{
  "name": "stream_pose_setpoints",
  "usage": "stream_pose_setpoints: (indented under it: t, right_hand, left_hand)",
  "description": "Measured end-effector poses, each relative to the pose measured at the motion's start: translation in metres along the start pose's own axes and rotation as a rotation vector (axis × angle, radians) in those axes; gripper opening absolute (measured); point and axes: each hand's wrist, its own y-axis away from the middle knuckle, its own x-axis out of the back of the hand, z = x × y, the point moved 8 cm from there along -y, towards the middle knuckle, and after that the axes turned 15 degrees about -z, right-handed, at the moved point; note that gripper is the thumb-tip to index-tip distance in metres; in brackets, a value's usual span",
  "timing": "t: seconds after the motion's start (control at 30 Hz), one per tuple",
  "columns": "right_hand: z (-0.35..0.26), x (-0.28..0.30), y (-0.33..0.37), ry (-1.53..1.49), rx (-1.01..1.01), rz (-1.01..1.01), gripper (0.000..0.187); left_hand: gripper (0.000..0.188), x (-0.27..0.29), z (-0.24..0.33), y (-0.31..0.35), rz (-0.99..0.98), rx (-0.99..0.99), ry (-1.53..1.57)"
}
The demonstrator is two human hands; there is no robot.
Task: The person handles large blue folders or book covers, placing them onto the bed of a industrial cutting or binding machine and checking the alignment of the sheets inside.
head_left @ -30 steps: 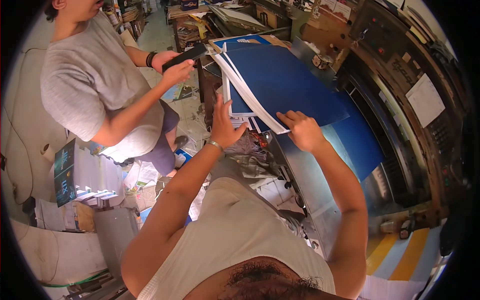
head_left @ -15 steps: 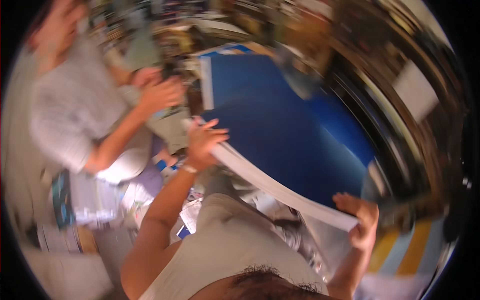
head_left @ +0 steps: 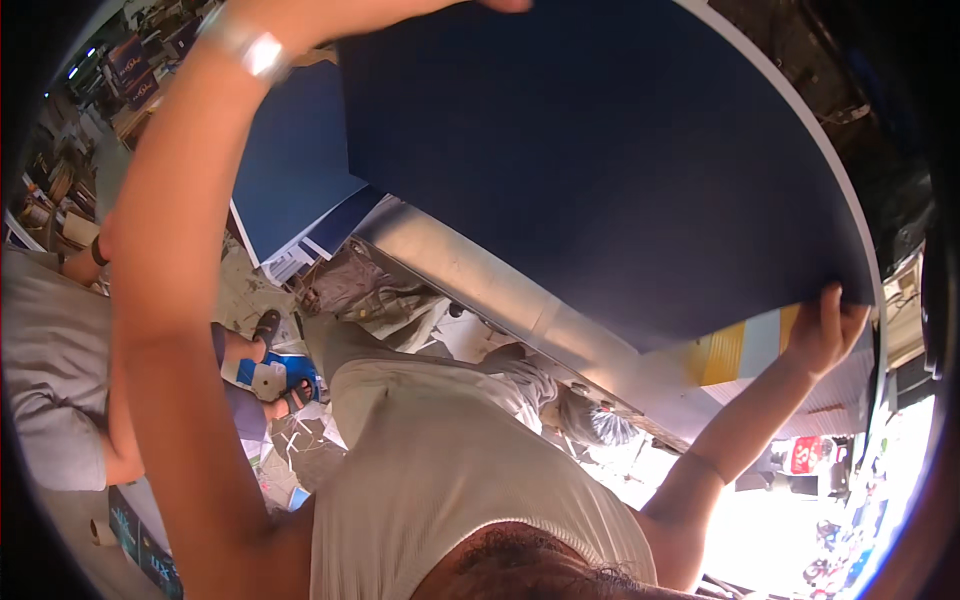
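Note:
A large dark blue sheet with a pale edge is held up before me, filling the upper part of the view. Whether it is one sheet or several together, I cannot tell. My left hand reaches over its top left corner, a shiny band on the wrist; the fingers are mostly cut off by the frame. At the sheet's lower right corner, my right hand pinches the edge, thumb and fingers on either side. Another blue sheet with a white edge lies behind, beyond my left forearm.
Beneath the sheet runs a metal table edge. A yellow and grey striped stack lies near my right hand. At left stands a person in a grey shirt. Plastic bags and paper scraps lie low down.
Both hands have raised the blue sheet and turned it; my left hand rose to the top of the view, my right hand moved up and right. The other person now appears lower at left.

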Motion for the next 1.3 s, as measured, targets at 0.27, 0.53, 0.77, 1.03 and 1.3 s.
stream_pose_setpoints:
  t: [0.27,0.53,0.77,1.03,1.3]
  right_hand:
    - [0.003,0.041,0.125,0.145,-0.349,0.172,0.063]
    - [0.004,-0.002,0.135,0.187,-0.381,0.360,0.067]
    - [0.017,0.003,0.136,0.158,-0.386,0.268,0.067]
    - [0.006,-0.014,0.124,0.038,-0.338,0.247,0.073]
    - [-0.014,-0.027,0.106,0.648,-0.432,0.318,0.049]
  left_hand:
    - [0.042,-0.113,0.067,-0.057,-0.337,-0.181,0.239]
    - [0.064,-0.163,0.053,-0.074,-0.321,-0.158,0.369]
    - [0.103,-0.261,-0.100,0.011,0.389,0.427,1.235]
    - [0.062,-0.330,-0.046,-0.003,-0.082,0.293,1.752]
    - [0.048,-0.243,-0.037,0.047,0.152,0.342,1.134]
